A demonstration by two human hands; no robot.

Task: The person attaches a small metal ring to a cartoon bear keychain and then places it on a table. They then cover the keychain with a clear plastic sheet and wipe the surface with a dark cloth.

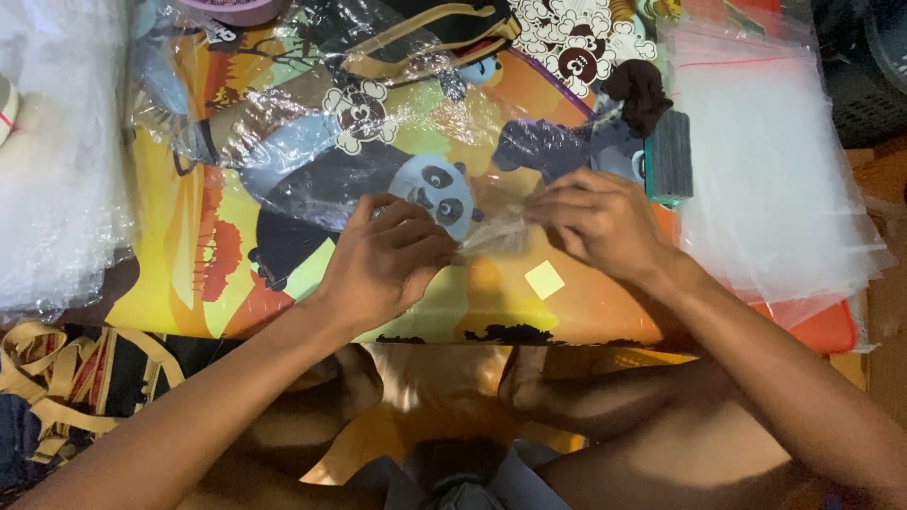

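Note:
Both hands meet over a low table with a colourful cartoon panda top (189, 283). My left hand (387, 260) and my right hand (600, 222) pinch the two ends of a small crumpled clear plastic bag (496, 234) held between them, just above the table. A small pale yellow square (544, 280) lies on the table below my right hand.
A stack of clear zip bags (775, 179) lies at the right, a heap of clear plastic (57, 170) at the left. A dark teal block with a brown cloth item (661, 142) sits behind my right hand. Tan and black straps (76, 378) lie at lower left. My crossed legs are below the table edge.

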